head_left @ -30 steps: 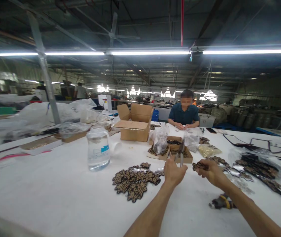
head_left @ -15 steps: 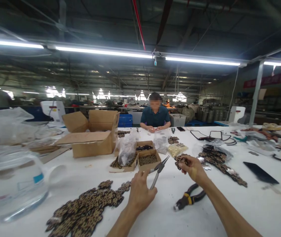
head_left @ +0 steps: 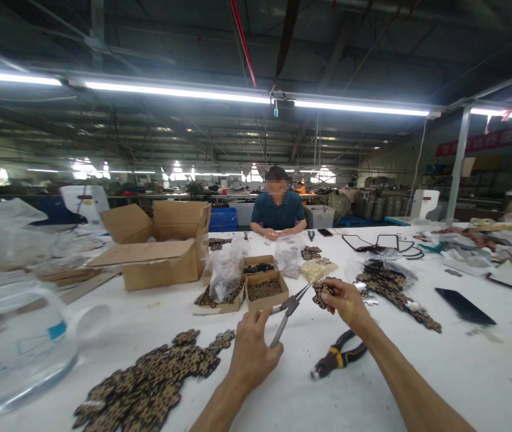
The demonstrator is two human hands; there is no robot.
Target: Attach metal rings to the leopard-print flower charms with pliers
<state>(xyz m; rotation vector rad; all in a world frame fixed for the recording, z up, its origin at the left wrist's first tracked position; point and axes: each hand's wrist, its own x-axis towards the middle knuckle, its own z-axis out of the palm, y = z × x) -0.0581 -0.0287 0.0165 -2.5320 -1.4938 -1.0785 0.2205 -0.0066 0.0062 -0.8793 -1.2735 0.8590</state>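
My left hand (head_left: 256,348) is closed around the handles of long-nose pliers (head_left: 290,307), whose tips point up and right. Between the fingers and thumb of my right hand (head_left: 344,301) is a leopard-print fabric patch (head_left: 322,294) with a dark scalloped edge. The plier tips are close beside the patch; whether they touch it I cannot tell. A pile of similar leopard-print patches (head_left: 147,384) lies to the left of my left hand. Below my right hand rest black-and-yellow pliers (head_left: 337,357). More patches (head_left: 386,284) lie in a heap to the right.
Small boxes of metal bits (head_left: 265,289) stand ahead, beside a clear plastic bag (head_left: 225,273) and a bag of pale yellow pieces (head_left: 317,270). An open carton (head_left: 161,268) and a clear water jug (head_left: 21,342) are at left. A dark flat slab (head_left: 464,306) lies right. Across sits a person (head_left: 278,210).
My right hand with the patch has come slightly left, nearer the plier tips. The view has turned a little, so the surroundings sit further left.
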